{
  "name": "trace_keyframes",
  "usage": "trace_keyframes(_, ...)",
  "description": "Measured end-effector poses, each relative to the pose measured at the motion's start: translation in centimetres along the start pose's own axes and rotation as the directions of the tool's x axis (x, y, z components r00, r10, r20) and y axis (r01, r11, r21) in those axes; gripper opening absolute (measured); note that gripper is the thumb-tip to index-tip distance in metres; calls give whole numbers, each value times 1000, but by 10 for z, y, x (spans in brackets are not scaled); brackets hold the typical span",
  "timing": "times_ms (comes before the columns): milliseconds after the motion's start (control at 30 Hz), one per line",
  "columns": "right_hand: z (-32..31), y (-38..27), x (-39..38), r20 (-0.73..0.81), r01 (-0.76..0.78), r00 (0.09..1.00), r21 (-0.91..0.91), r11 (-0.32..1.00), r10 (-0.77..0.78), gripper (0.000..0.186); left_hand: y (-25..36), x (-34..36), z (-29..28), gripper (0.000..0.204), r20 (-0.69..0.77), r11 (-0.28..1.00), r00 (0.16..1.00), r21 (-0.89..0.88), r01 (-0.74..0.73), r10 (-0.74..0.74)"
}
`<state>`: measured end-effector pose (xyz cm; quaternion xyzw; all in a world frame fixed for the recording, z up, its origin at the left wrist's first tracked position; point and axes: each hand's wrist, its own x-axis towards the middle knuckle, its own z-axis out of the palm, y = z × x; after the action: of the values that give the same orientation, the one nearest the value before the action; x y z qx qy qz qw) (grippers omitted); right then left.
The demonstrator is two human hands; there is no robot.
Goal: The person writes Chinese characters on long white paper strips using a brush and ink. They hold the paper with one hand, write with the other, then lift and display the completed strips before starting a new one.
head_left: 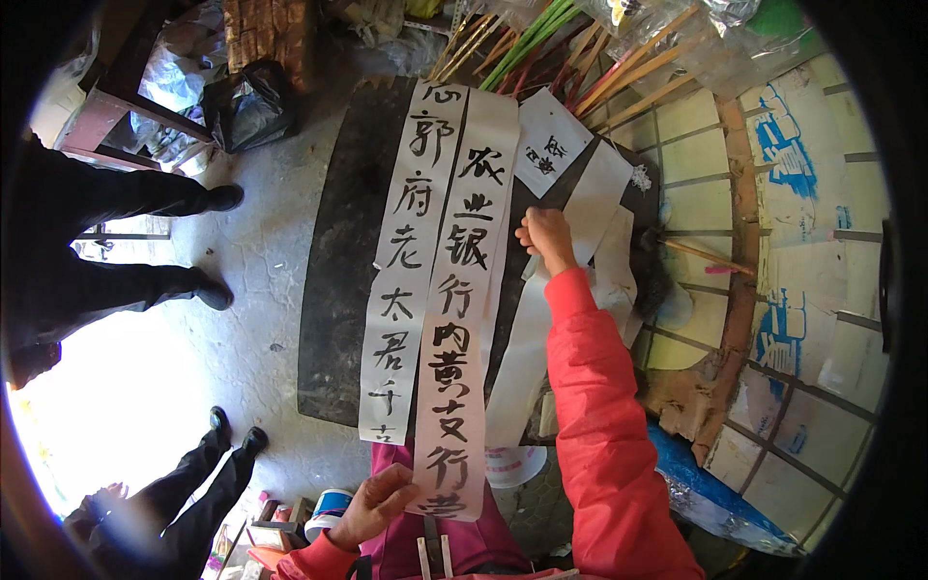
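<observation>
Two long pale paper strips with large black brush characters lie side by side on a dark board (333, 290). The right paper strip (452, 333) runs down past the board's near edge, over my lap. At its lower left edge my left hand (375, 503) is closed, fingertips pinching the paper. The left paper strip (380, 319) lies flat, untouched. My right hand (547, 238), in a red sleeve, is curled closed just right of the right strip, above other loose paper. Whatever its fingers hold, if anything, is hidden.
A small written sheet (551, 145) and blank paper pieces (522, 362) lie on the board's right side. Bundled sticks (532, 43) stand beyond it. Tiled wall (691, 174) borders the right. On the left, two people's legs (135, 285) and a black bag (249, 104) appear.
</observation>
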<state>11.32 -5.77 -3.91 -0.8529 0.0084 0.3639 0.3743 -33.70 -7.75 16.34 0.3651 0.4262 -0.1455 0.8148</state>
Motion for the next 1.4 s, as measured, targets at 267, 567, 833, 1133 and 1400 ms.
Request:
trace_keyframes(267,24,-31,59,-112,309,949,125,943,-296,25,-8,-14,-20,8,-85,999,996,47,24,-20)
trace_keyframes(567,45,-75,111,-186,243,957,100,965,-221,30,-29,-20,-42,22,-176,998,984,62,28,-17)
trace_keyframes(833,25,-96,103,-171,248,963,262,933,-208,26,-33,-24,-46,9,-125,999,992,-38,-13,8)
trace_keyframes(1133,-100,-169,-1,-132,317,948,384,867,-289,13,-15,-66,-52,11,-23,990,989,16,-143,143)
trace_keyframes(1400,-164,-267,-35,118,426,830,498,756,-545,24,-63,-157,-71,22,-193,927,908,135,-351,372)
